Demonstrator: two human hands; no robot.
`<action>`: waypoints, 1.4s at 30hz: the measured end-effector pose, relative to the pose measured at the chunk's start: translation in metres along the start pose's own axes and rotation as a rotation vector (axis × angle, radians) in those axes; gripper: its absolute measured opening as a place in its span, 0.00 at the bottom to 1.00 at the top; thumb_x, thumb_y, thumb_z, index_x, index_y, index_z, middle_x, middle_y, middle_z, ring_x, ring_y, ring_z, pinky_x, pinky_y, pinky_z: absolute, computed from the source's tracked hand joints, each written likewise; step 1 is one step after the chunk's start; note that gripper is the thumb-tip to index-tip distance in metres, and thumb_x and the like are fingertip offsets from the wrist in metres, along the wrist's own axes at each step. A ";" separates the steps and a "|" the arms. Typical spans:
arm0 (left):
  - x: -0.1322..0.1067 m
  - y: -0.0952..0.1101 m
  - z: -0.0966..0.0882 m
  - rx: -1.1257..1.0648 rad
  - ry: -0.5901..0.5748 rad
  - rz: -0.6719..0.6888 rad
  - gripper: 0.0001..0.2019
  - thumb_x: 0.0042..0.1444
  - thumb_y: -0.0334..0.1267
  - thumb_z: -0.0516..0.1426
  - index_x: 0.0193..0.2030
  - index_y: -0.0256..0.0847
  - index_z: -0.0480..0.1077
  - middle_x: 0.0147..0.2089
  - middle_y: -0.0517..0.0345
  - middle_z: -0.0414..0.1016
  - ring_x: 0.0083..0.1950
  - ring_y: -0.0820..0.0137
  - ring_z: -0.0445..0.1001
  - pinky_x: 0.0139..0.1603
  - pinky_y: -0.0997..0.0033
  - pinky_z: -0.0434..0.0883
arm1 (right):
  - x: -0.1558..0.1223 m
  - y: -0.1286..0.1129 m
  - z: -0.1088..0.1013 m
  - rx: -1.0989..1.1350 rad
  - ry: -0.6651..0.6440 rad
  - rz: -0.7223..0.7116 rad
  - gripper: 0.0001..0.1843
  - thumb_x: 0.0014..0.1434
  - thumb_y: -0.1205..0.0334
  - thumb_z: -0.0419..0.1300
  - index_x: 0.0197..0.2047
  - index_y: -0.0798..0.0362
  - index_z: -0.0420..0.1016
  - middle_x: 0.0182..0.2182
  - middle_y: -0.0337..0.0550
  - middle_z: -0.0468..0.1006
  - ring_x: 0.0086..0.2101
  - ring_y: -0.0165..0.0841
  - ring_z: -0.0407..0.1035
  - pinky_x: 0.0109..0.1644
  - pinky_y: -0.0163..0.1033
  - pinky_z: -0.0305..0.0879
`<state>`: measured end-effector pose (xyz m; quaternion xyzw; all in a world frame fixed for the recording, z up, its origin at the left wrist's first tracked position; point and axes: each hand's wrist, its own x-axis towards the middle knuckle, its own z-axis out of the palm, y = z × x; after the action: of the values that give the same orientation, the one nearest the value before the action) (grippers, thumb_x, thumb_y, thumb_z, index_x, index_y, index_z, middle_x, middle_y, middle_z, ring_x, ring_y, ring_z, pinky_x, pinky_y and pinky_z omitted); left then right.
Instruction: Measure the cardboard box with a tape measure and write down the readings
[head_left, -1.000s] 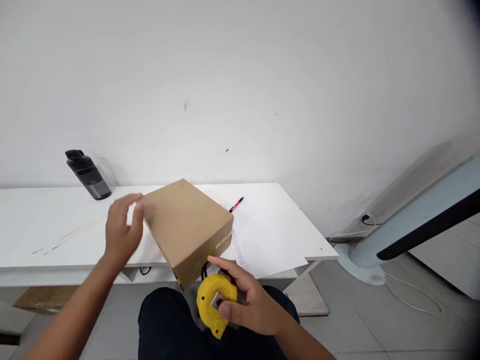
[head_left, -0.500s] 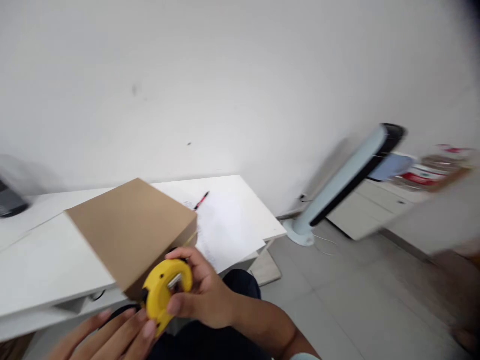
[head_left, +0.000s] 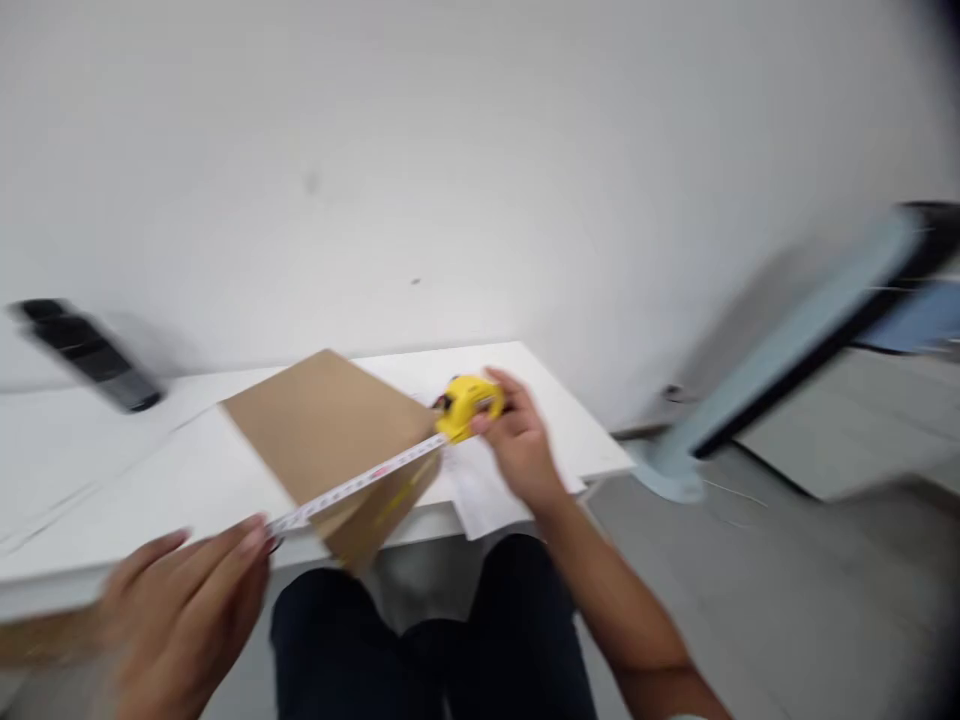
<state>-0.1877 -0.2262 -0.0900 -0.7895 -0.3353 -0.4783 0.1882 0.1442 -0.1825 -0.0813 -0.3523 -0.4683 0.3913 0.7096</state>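
My right hand [head_left: 521, 435] grips the yellow case of a tape measure [head_left: 466, 405] beyond the right corner of a brown cardboard box [head_left: 334, 425]. From the case a white blade [head_left: 352, 487] runs down and left, across the box's near edge. Its free end is pinched between the fingertips of my left hand [head_left: 195, 605], at the lower left. The box sits at an angle on the white table, its near corner past the table's front edge. A white paper sheet [head_left: 480, 490] lies beside the box, partly behind my right hand.
The white table [head_left: 150, 490] stands against a wall. On its left is a dark, blurred bottle-like object [head_left: 90, 355]. My knees [head_left: 435, 640] are below the front edge. To the right, a pale tower-shaped appliance [head_left: 795, 360] rises from the tiled floor.
The blade is now drawn out of the tape measure. My right hand has moved up and right with the case, my left hand slightly left. The view has turned left.
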 end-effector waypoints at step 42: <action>0.002 0.026 0.029 0.126 -0.041 -0.129 0.11 0.56 0.28 0.66 0.43 0.44 0.74 0.46 0.55 0.83 0.46 0.65 0.82 0.48 0.63 0.76 | 0.030 0.055 -0.018 -0.287 -0.067 -0.158 0.32 0.62 0.37 0.61 0.65 0.39 0.65 0.59 0.47 0.73 0.51 0.41 0.73 0.59 0.52 0.73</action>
<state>-0.1508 -0.2261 -0.1013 -0.7625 -0.4187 -0.4511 0.1995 0.1566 -0.1338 -0.1225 -0.3989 -0.5689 0.2748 0.6646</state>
